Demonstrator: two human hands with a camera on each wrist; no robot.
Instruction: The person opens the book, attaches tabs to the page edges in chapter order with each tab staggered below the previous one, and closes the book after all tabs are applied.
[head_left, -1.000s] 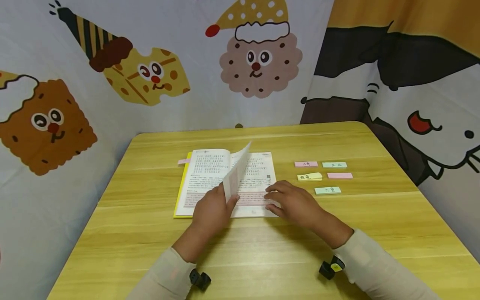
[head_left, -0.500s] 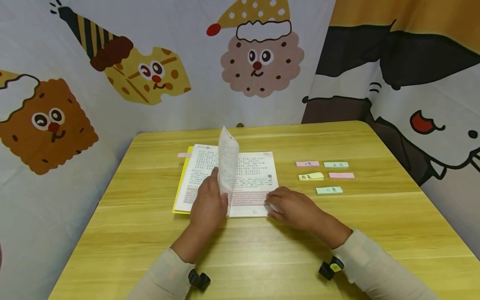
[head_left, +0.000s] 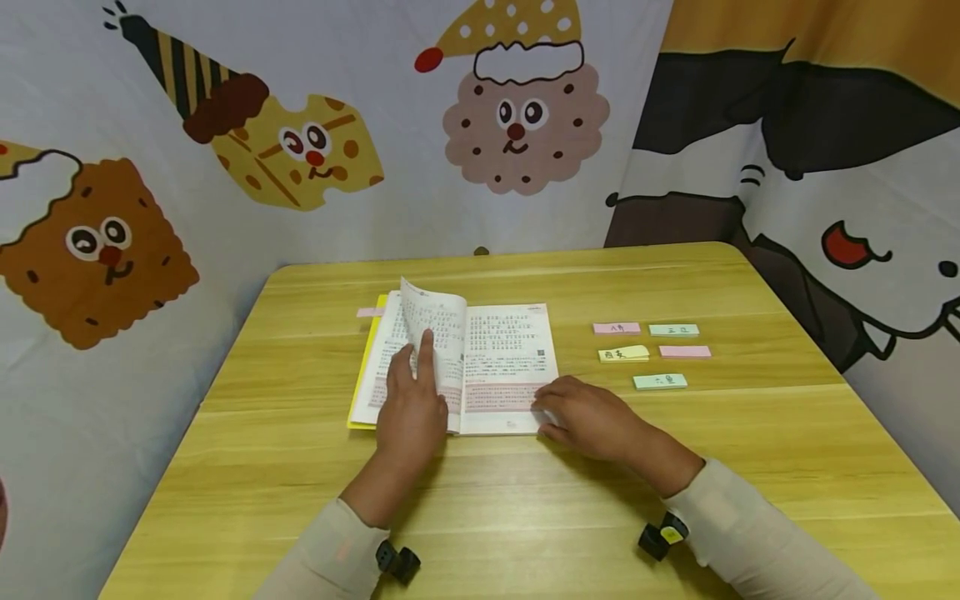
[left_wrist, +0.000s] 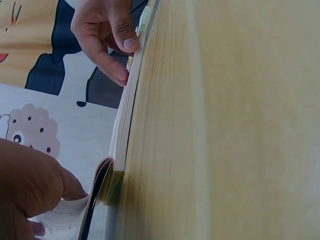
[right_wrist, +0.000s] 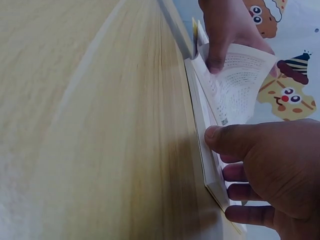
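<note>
An open book [head_left: 501, 367] with a yellow cover lies on the table, a printed page [head_left: 442, 308] slightly lifted above its left side. My left hand [head_left: 411, 408] touches this page with its fingers stretched out. In the right wrist view the same page [right_wrist: 245, 75] bows upward beside the left hand [right_wrist: 230, 30]. My right hand [head_left: 588, 417] rests at the lower right corner of the book, fingers loosely bent. In the right wrist view, the thumb of the right hand [right_wrist: 280, 165] touches the book's near edge.
To the right of the book lie several sticky-note pads: pink [head_left: 617, 328], green [head_left: 673, 330], yellow [head_left: 624, 354], another pink [head_left: 685, 352] and another green [head_left: 660, 381]. A pink tab [head_left: 370, 312] sticks out at the book's left. Behind the table [head_left: 510, 517] hangs a cartoon-print cloth [head_left: 405, 225].
The page in my left hand has swung over from the right side, through upright, to the left side. My left fingers have straightened over it. My right hand has stayed at the lower right corner.
</note>
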